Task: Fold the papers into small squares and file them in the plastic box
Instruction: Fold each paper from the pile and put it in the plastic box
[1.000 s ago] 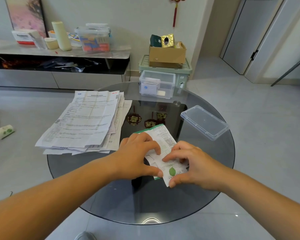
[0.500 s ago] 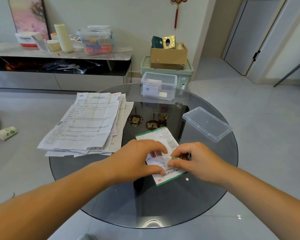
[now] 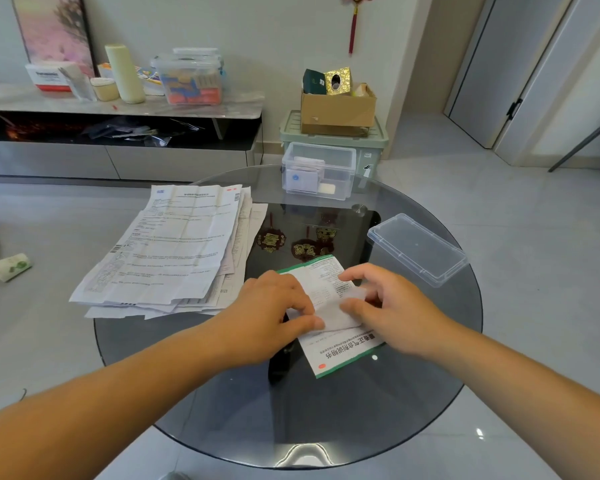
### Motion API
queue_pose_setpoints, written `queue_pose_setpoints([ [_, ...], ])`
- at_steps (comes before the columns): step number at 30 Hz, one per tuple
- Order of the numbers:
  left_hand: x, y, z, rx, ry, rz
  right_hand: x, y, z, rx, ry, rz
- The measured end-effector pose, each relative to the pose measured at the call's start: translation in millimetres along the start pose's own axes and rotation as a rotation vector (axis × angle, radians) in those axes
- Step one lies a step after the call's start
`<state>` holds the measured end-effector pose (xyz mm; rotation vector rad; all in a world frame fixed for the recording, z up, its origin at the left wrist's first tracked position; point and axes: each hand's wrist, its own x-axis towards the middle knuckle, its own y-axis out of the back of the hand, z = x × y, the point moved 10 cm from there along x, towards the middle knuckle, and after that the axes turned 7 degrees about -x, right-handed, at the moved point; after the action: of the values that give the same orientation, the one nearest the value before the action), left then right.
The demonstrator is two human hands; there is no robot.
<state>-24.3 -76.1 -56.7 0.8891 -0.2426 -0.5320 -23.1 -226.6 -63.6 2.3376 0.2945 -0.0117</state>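
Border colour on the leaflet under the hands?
Green border around the white printed paper leaflet; it shows best in the head view.

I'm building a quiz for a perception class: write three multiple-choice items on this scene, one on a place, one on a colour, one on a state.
1. Where is the clear lid? A. on a chair B. on the glass table, right of the leaflet C. on a shelf
2. The leaflet's border is: A. blue B. green C. yellow
3. The plastic box is: A. open B. lidded C. overturned
Answers: 1 B, it lies flat on the glass; 2 B, green edges show; 3 A, its top is bare, folded papers show inside.
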Motion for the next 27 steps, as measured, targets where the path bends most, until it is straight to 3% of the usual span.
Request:
queue_pose_setpoints([
  [4, 0, 0, -4, 0.197, 0.058, 0.035, 9, 0, -5, -0.099, -0.038, 0.048],
  [10, 0, 5, -9, 0.051, 0.095, 0.148, 11, -6, -16, -0.474, -0.025, 0.118],
  [16, 8, 0, -11, 0.194, 0.070, 0.046, 5, -6, -19, -0.397, 0.034, 0.063],
  [27, 13, -3, -5, 0.322, 0.007, -0.036, -12, -21, -27, -0.514, 0.234, -0.053],
])
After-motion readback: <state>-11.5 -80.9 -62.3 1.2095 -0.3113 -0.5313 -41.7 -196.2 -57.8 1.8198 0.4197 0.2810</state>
